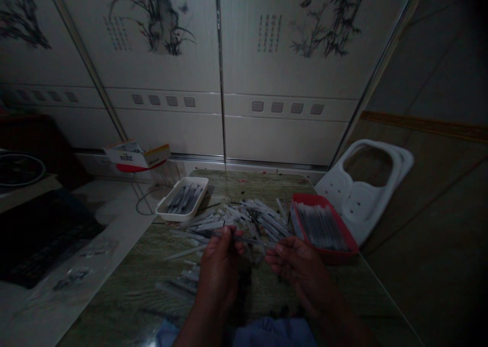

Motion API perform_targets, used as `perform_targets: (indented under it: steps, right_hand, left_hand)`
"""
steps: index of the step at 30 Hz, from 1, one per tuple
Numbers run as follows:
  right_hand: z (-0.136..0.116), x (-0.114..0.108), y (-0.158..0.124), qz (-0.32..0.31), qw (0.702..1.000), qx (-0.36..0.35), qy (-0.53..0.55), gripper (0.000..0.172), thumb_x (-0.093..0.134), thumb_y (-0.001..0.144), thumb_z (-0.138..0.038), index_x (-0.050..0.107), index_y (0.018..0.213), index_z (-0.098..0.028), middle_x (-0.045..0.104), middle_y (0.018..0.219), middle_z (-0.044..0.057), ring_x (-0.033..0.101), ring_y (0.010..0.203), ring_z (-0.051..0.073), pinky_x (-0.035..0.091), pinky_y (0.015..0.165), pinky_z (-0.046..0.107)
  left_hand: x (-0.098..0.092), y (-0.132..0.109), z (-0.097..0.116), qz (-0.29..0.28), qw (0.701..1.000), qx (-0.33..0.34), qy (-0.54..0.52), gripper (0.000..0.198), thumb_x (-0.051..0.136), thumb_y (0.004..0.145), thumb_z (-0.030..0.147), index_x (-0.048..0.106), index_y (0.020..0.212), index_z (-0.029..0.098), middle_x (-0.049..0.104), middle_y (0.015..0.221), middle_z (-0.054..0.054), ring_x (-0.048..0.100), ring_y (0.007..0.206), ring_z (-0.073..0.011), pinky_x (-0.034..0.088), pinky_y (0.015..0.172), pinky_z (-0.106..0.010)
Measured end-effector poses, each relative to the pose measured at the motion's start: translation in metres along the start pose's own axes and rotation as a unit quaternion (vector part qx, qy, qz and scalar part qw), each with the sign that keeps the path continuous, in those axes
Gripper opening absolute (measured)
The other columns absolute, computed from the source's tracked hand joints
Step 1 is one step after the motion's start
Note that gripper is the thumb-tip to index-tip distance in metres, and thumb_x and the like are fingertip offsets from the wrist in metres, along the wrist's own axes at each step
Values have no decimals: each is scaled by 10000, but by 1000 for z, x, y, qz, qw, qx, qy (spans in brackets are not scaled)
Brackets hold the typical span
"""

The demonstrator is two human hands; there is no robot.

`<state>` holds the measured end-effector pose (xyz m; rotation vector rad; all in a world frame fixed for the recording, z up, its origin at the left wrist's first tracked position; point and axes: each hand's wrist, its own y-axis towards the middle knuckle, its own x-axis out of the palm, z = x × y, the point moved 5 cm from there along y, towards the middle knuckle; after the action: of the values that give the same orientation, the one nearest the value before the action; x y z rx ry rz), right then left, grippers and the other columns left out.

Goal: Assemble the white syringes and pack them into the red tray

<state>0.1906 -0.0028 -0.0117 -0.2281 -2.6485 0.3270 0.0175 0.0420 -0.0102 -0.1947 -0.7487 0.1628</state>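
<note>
Over the table, my left hand (224,248) pinches one end of a slim, see-through pen (251,240). At the pen's other end, the fingertips of my right hand (292,260) are closed on it, so it spans the gap between both hands almost level. Just beyond my hands lies a loose pile of pens (263,217), pale barrels with some dark parts. More pens (183,283) lie to the left of my left wrist, partly hidden by my arm. The dim light blurs small details of the held pen.
A white tray (168,216) of pens stands at the table's (125,306) far left. At the right, a red basket (353,242) holds many upright-packed pens. Beyond it leans a white folding chair (362,204). An open carton (131,156) rests on a red stool (139,168).
</note>
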Motion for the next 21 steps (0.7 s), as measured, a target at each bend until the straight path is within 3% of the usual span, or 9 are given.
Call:
perform_targets:
  steps: [21]
  right_hand:
    - [-1,3,-1,-11,1000,12,4,380,857,752,-358,611,967,-164,762,799,57,719,673,149,537,593,215]
  left_hand:
    - [10,-7,-8,-42,998,-45,9,276,762,845,369,642,969,154,681,865,-26,582,638,-84,484,605,-197]
